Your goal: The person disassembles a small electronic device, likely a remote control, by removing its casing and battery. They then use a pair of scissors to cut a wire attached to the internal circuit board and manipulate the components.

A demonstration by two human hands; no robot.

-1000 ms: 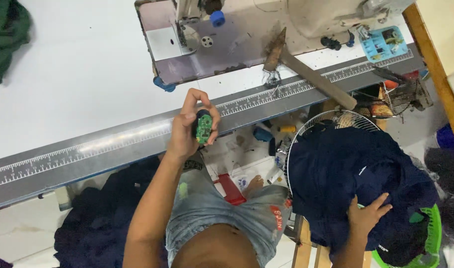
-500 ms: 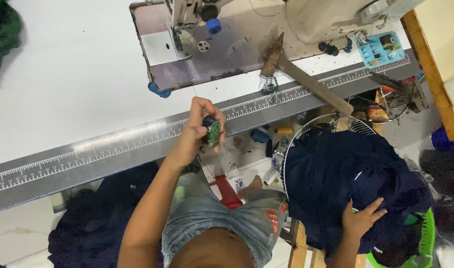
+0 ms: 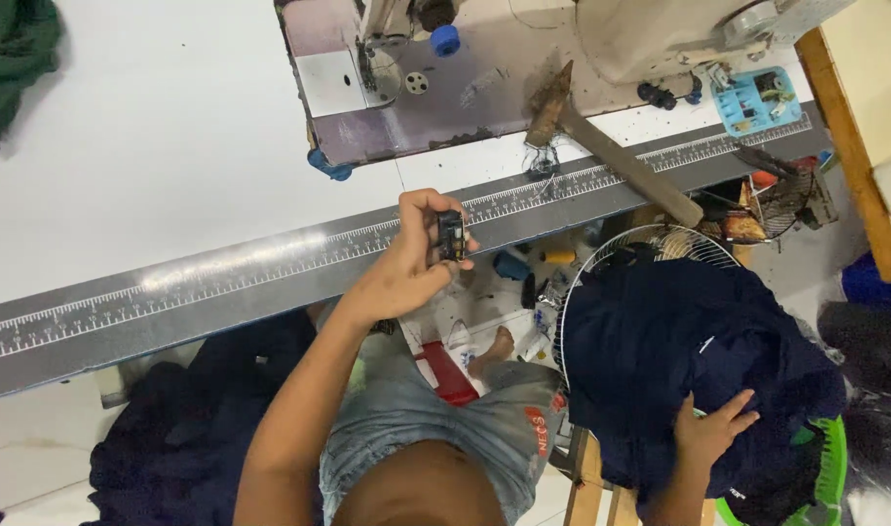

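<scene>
My left hand (image 3: 406,268) is raised at the front edge of the white sewing table (image 3: 153,146), over the metal ruler strip (image 3: 221,278). Its fingers pinch a small dark object (image 3: 451,235) with a pale face; I cannot tell what it is. My right hand (image 3: 710,431) rests, fingers spread, on a heap of dark navy cloth (image 3: 679,360) to my right. That heap lies over a wire fan guard (image 3: 632,244) and a green basket (image 3: 827,458).
A sewing machine (image 3: 445,58) stands at the back of the table, with a hammer (image 3: 601,146) lying beside it. Green cloth (image 3: 12,58) sits at the far left. More navy cloth (image 3: 202,429) is piled on the floor at my left.
My left hand has turned the small object, so its green side no longer shows. The view has shifted slightly. My right hand has stayed on the navy heap.
</scene>
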